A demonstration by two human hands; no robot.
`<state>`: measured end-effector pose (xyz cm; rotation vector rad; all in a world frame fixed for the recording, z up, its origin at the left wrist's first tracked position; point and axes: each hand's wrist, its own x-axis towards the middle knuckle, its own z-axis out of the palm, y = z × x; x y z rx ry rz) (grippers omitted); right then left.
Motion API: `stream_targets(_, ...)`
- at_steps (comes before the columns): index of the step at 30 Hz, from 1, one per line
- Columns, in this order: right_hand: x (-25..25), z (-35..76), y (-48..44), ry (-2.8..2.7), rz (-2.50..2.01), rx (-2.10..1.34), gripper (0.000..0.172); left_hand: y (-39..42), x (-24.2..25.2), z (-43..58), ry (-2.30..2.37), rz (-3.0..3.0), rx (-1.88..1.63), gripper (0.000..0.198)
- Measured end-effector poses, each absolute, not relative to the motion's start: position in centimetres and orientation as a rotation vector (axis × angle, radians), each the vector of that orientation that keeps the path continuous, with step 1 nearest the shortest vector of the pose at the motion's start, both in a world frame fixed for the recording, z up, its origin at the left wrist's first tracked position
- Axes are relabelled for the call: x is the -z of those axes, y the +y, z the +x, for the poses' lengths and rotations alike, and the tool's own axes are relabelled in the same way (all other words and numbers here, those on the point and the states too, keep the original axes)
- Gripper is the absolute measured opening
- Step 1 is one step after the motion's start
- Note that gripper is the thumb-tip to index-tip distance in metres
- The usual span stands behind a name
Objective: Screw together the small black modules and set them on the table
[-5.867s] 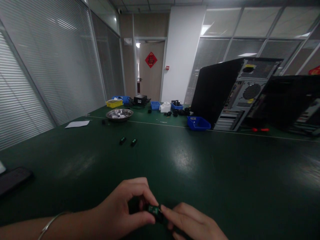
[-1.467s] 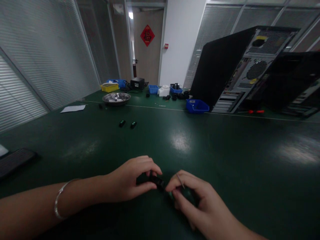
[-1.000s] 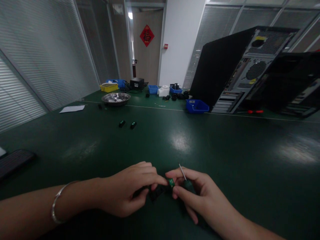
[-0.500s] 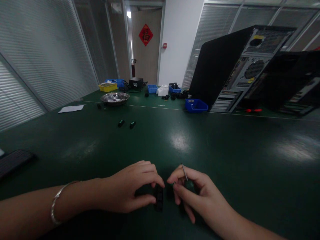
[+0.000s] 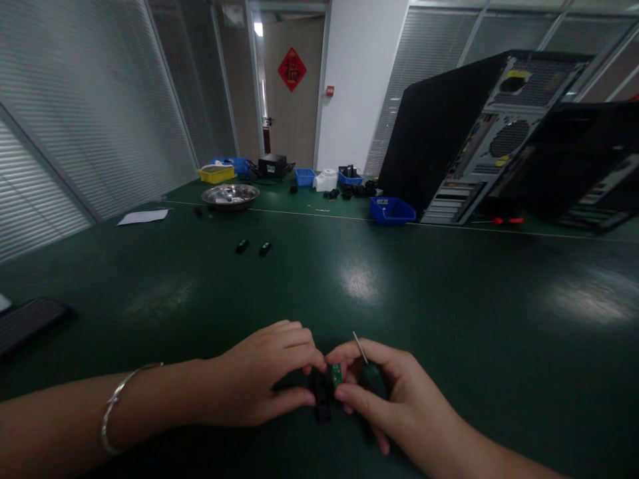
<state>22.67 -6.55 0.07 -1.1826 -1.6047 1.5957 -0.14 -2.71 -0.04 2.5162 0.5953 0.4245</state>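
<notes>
My left hand (image 5: 277, 376) is closed on a small black plastic housing (image 5: 323, 406), its thumb and fingertips at the part's left side and far end. Between the thumb and forefinger of my right hand (image 5: 394, 392) is a small green circuit board (image 5: 335, 374), just right of the housing. A screwdriver (image 5: 372, 378) with a dark green handle rests in the same right hand, its thin metal shaft pointing up and away. Farther off on the table lie two small black housings (image 5: 265, 249) with green showing on top.
A steel bowl (image 5: 230, 197), a white paper (image 5: 144, 217) and a blue bin (image 5: 392, 211) stand toward the back of the green table (image 5: 299, 286). A computer tower (image 5: 449, 133) is at the right, a keyboard (image 5: 32, 324) at the left edge.
My right hand has turned and shifted slightly left, bringing the green circuit board into view beside the black housing. The screwdriver's shaft has tilted left. My left hand has barely moved.
</notes>
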Motion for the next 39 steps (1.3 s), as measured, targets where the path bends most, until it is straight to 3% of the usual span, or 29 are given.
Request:
stream_targets(13,0.21,22.63,-6.83,-1.815,-1.16,-1.39,0.015,-2.81,0.13,0.09,0.639,2.451,-0.489,0.008)
stream_targets(19,0.08,22.78,-6.72,-1.948,-1.078,-1.189,0.009,-2.79,-0.17,0.1,0.649,2.42,-0.447,0.015)
stream_targets(25,0.08,22.7,-6.52,-2.025,-1.019,-1.125,0.017,-2.74,-0.25,0.11,0.642,2.411,-0.442,0.01)
stream_targets(31,-0.13,22.54,-6.74,-2.108,-1.067,-1.091,0.007,-2.72,0.05,0.0,0.618,2.435,-0.502,0.01)
stream_targets(39,-0.47,22.45,-6.84,-2.164,-1.092,-1.099,0.007,-2.69,0.05,0.09,0.63,2.464,-0.504,0.011)
